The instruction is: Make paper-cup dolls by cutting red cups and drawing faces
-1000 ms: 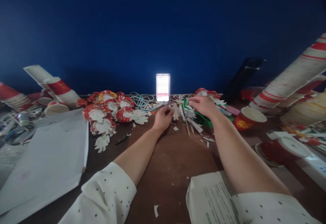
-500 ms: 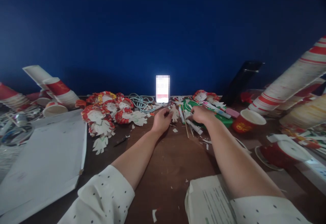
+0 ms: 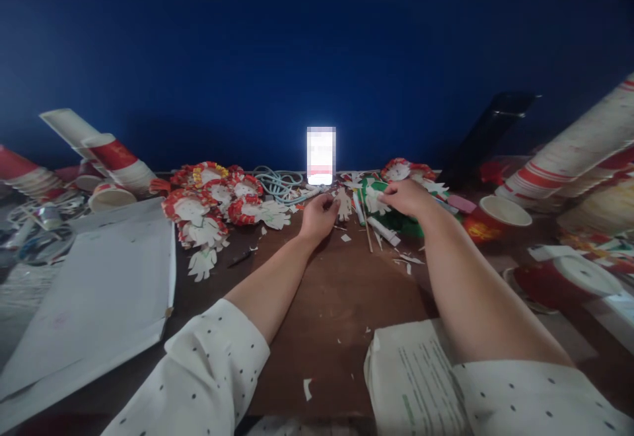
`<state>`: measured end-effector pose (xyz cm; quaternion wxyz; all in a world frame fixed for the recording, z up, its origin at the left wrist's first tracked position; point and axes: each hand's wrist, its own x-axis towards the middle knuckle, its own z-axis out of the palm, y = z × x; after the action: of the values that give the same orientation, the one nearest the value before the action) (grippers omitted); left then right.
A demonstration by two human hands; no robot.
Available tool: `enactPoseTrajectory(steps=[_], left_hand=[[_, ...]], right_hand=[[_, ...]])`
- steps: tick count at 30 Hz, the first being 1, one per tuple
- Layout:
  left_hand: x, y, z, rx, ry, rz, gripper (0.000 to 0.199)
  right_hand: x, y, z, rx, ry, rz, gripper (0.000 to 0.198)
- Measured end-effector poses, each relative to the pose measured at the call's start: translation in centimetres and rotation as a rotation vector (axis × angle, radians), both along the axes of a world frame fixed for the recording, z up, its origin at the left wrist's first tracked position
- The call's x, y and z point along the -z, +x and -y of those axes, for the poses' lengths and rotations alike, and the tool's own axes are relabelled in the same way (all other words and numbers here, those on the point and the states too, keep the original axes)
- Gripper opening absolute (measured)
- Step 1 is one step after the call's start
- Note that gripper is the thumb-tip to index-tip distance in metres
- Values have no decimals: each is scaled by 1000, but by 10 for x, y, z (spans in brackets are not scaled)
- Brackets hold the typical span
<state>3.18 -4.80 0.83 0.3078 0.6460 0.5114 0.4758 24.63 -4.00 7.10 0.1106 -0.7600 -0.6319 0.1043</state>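
My left hand (image 3: 319, 218) is closed, thumb and fingers pinched together, at a white paper cut-out (image 3: 343, 204) shaped like a small figure, which stands out to its right. My right hand (image 3: 409, 197) pinches another white paper cut-out (image 3: 375, 201) over a green sheet (image 3: 366, 188). Below that hand lie a marker pen (image 3: 384, 231) and a thin wooden stick (image 3: 368, 228). Left of my left hand are several red-edged paper flowers (image 3: 191, 206) with white cut-outs attached.
A lit phone (image 3: 321, 155) stands against the blue wall. At left lies a large white board (image 3: 109, 277); paper cups (image 3: 113, 158) are stacked behind it. A red cup (image 3: 495, 218), a long cup stack (image 3: 569, 145) and a dark bottle (image 3: 488, 135) are at right. Paper scraps (image 3: 308, 390) litter the table.
My right hand has lifted away from the pens, and a white paper cut-out now shows at its fingertips. My left hand stays by its cut-out. The whole view has shifted slightly.
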Motion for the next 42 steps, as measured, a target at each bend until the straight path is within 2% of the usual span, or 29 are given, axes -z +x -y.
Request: enactPoseTrajectory(steps=[3,5,8,11,14,18,26,32,36,42], left_hand=[[2,-1,-2,1,-5,-4,19],[3,-3,-4,5,-2,-16,19],[4,-5,-6,-4,4,-34,20],[4,-6,-6,-23,10,-49,19],[2,-7,-5,-31,4,-62,19],[0,-7,-4,-28,-18,-91,21],[-3,-8,-2,-67,-51,-157,22],[-4,-7,0,-30,-2,-110,21],[-5,-5,3,13,60,-70,21],[0,-2,3,53,108,-114,22]], right_hand=[[-9,0,7,-36,64,-182,24],[-14,-5,11,-117,20,-263,23],[-16,-16,14,-253,-108,-247,19],[-14,-26,14,-313,-178,-156,14],[-13,-32,13,-297,-186,-91,16],[-14,-30,14,-236,-124,-92,23],[-21,-24,14,-241,-151,60,18],[-23,-36,19,-241,-42,-95,25],[-11,-50,16,-295,-36,-199,30],[7,-59,10,-287,23,-293,31]])
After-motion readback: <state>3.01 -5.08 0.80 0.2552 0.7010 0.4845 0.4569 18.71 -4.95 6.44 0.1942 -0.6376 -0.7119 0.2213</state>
